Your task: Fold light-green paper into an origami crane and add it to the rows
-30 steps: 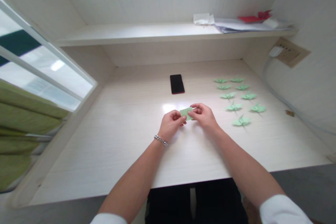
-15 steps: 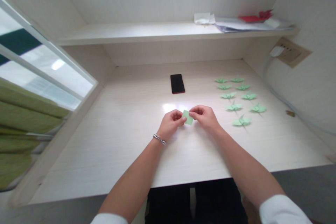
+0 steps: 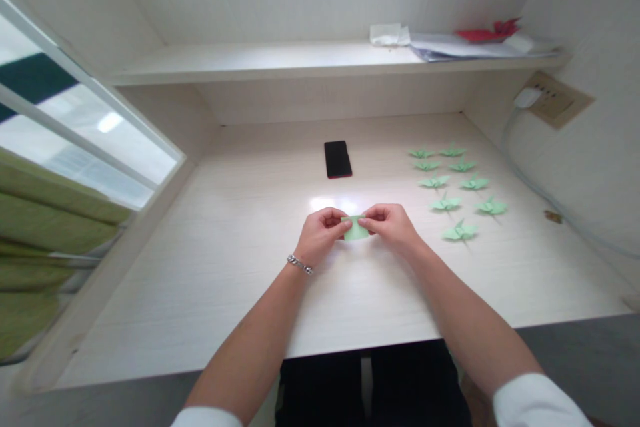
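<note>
A small piece of light green paper is held between my two hands, above the middle of the desk. My left hand pinches its left side with thumb and fingers, and a chain bracelet circles that wrist. On the right side, my right hand grips the paper in the same way, thumb on top. To the right of my hands lie several folded green paper cranes in two rough columns, touched by neither hand.
A black phone lies flat beyond my hands on the white desk. Overhead, a shelf bears papers and a red object. A cable runs from the wall socket down the right side.
The green paper has turned from a tilted position to nearly level with its top edge. Both hands now pinch its upper corners; the left hand has shifted slightly left.
</note>
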{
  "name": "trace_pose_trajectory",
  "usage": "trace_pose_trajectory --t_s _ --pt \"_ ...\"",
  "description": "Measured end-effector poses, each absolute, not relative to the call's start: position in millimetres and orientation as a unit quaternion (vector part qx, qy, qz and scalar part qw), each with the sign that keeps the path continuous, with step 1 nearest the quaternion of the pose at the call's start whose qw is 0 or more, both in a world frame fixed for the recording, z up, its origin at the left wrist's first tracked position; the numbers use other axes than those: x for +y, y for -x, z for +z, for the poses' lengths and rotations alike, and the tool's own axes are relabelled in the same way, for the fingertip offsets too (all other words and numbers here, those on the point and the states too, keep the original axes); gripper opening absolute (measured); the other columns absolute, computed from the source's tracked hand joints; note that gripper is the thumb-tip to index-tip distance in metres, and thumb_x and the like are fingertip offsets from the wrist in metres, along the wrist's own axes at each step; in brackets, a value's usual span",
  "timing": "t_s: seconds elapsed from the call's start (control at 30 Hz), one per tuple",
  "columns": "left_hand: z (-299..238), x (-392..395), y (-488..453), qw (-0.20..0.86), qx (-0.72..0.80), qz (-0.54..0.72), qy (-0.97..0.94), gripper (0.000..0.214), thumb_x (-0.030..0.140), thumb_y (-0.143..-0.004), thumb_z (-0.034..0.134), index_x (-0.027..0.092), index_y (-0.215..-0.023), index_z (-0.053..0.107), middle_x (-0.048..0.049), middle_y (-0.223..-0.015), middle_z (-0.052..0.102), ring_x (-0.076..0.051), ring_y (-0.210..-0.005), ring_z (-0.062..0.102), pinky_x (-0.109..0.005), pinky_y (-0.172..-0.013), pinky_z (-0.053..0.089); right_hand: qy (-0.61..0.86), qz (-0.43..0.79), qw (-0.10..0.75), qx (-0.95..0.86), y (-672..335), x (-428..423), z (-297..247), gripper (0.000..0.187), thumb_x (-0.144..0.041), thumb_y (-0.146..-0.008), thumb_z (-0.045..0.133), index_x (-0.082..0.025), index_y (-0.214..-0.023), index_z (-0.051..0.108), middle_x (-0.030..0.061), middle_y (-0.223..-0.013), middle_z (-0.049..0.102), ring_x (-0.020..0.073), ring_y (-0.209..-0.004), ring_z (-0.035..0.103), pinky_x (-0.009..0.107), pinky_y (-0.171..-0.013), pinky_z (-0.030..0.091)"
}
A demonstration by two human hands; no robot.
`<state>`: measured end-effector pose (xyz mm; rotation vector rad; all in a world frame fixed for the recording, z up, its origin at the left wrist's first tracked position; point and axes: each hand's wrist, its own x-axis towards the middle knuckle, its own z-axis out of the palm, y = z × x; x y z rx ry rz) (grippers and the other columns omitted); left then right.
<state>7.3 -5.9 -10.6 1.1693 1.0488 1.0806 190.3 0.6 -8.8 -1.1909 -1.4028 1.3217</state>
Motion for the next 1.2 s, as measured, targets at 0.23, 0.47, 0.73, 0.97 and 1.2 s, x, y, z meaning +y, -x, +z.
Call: trace_pose_trajectory --t_s 0.23,0.47,0.73,0.97,1.2 --pt "-8.7 -6.2 -4.0 0.603 0.447 0.449 -0.486 0.025 0.032 -0.064 0.078 0.014 -0.077 0.067 -0.0033 -0.067 0.064 -0.012 -0.057 0.059 -0.026 -0.054 0.052 0.448 0.557 0.41 -0.567 -190.0 -3.0 -4.6 0.029 -0.037 -0.067 0.072 -0.013 -0.083 0.072 0.0038 -0.066 0.066 0.0129 -0.055 0.056 0.025 -0.052 0.045" --pt "-3.2 -6.8 -0.1 0.621 0.452 0.438 -0.468 0.027 0.03 -0.063 0.078 0.012 -0.081 0.072 -0.0078 -0.072 0.069 -0.015 -0.058 0.063 -0.03 -0.056 0.055 0.436 0.576 0.413 -0.555 -192.2 -3.6 -4.9 0.028 -0.036 -0.066 0.073 -0.013 -0.082 0.073 0.0032 -0.064 0.066 0.0124 -0.054 0.056 0.025 -0.051 0.044" --pt "-1.4 -6.5 2.9 0.62 0.453 0.426 -0.479 0.027 0.028 -0.061 0.078 0.011 -0.08 0.071 -0.0065 -0.07 0.069 -0.016 -0.059 0.064 -0.03 -0.056 0.056 0.423 0.607 0.401 -0.541 -190.0 -5.6 -5.0 0.03 -0.035 -0.067 0.073 -0.013 -0.088 0.074 0.005 -0.069 0.068 0.0132 -0.058 0.059 0.025 -0.052 0.048" --pt "1.4 -6.8 3.7 0.613 0.447 0.443 -0.477 0.019 0.023 -0.062 0.077 0.012 -0.077 0.07 -0.004 -0.065 0.067 -0.014 -0.056 0.063 -0.028 -0.054 0.055 0.421 0.617 0.426 -0.511 -187.8 -7.9 -1.0 0.034 -0.032 -0.061 0.078 -0.017 -0.091 0.075 0.0058 -0.073 0.072 0.0147 -0.06 0.062 0.028 -0.055 0.052" --pt "4.1 -9.0 4.3 0.632 0.414 0.47 -0.457 0.014 0.018 -0.061 0.075 0.013 -0.073 0.07 -0.0025 -0.061 0.065 -0.013 -0.054 0.061 -0.026 -0.052 0.053 0.39 0.631 0.454 -0.493 -185.6 -8.5 -1.7 0.025 -0.024 -0.057 0.08 -0.02 -0.082 0.077 0.0056 -0.072 0.073 0.0162 -0.061 0.063 0.029 -0.057 0.051"
